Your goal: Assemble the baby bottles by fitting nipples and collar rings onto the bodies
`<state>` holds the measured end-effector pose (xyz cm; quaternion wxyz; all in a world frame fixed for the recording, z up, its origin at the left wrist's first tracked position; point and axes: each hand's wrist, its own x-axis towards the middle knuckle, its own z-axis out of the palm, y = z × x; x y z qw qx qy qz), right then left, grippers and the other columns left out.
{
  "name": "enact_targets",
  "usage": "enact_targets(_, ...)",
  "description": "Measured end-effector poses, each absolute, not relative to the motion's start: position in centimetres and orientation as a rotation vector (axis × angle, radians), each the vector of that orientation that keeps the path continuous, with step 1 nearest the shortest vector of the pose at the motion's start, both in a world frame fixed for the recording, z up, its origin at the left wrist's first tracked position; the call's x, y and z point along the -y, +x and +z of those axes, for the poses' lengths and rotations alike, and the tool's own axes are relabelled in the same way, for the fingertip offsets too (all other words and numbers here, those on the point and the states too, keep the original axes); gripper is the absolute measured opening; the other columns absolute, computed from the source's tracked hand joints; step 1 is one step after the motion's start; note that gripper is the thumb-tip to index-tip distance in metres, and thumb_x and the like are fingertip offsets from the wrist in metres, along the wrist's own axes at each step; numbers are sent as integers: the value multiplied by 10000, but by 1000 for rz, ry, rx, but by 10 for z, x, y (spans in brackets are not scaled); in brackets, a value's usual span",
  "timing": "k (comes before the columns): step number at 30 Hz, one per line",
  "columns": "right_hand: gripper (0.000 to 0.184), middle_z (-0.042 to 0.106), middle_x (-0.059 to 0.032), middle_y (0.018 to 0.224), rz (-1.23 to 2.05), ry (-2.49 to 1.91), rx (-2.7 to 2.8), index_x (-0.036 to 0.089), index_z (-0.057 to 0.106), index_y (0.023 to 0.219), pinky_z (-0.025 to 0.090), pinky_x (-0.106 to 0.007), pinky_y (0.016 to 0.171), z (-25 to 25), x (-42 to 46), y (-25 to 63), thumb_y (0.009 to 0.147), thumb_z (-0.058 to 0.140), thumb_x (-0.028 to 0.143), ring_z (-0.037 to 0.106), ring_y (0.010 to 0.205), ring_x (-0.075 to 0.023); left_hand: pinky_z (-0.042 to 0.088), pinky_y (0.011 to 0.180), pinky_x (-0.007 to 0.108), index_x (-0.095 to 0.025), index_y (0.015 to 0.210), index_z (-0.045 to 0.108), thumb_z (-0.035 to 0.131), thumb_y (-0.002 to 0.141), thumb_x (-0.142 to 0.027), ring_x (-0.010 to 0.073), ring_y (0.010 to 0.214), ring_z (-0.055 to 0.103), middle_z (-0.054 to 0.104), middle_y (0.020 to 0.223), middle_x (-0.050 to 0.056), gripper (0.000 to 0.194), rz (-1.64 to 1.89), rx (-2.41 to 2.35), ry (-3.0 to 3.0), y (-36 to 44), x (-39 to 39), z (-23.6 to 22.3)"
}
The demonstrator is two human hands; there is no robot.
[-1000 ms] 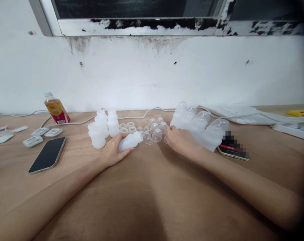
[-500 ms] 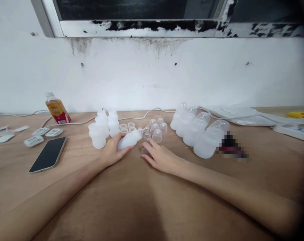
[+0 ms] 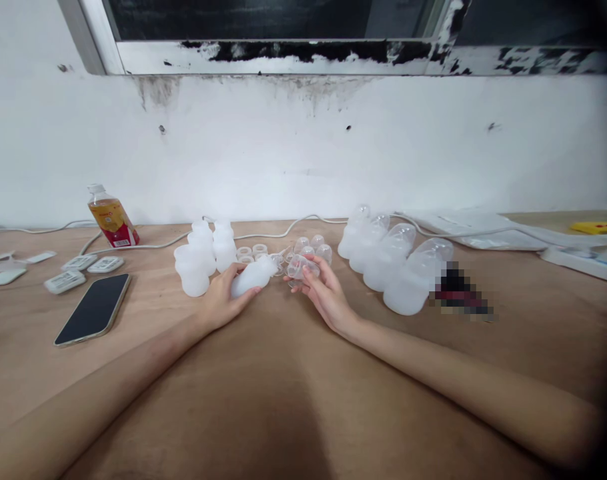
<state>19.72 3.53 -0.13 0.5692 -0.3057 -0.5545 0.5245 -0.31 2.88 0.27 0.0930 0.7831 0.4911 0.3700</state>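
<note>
My left hand (image 3: 224, 297) is closed around a milky white baby bottle (image 3: 251, 279), tilted with its neck toward the right. In my right hand (image 3: 328, 297) the fingers hold a clear dome-shaped cap (image 3: 302, 268) a little above the table. Several more clear caps (image 3: 324, 253) stand just behind it. White screw rings (image 3: 244, 253) and small clear nipples (image 3: 278, 263) lie between the caps and the left hand. Beyond my left hand stand several white bottles (image 3: 192, 270) without caps. On the right, bottles with clear caps (image 3: 408, 283) form a slanting row.
A phone (image 3: 94, 310), small white labelled packs (image 3: 65, 281) and a drink bottle (image 3: 114, 217) are on the left of the wooden table (image 3: 223, 413). A white cable (image 3: 283, 233) runs along the wall. Plastic bags (image 3: 463, 227) and a yellow object (image 3: 598, 227) lie at the right.
My right hand has lifted the clear cap off the table and turned, so that the cap shows in its fingers. My left hand keeps its hold on the bottle.
</note>
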Motion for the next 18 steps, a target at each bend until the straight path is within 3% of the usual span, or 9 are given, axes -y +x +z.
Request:
enact_targets(9, 329, 489, -43, 999, 1264, -687, 1291, 234, 386, 996, 440, -273, 601, -1, -34, 195, 728, 528, 362, 562, 755, -136, 418, 760, 318, -185, 1026, 431, 486, 738, -438, 201, 898, 539, 568, 999, 51, 387, 1060, -1400, 2440, -3, -28, 2)
enact_targets(15, 333, 488, 30, 678, 1179, -769, 1410, 218, 365, 1022, 354, -231, 501, -5, -34, 196, 756, 491, 375, 456, 542, -84, 430, 727, 322, -188, 1016, 435, 478, 732, -447, 210, 870, 552, 577, 981, 59, 387, 1009, -1384, 2507, -3, -25, 3)
enact_targets(18, 335, 460, 51, 624, 1132, -812, 1495, 230, 347, 1053, 349, -234, 515, -4, -32, 199, 776, 461, 382, 404, 492, -72, 431, 729, 320, -194, 1025, 433, 482, 728, -444, 209, 878, 549, 576, 994, 57, 391, 982, -1389, 2540, -3, -23, 3)
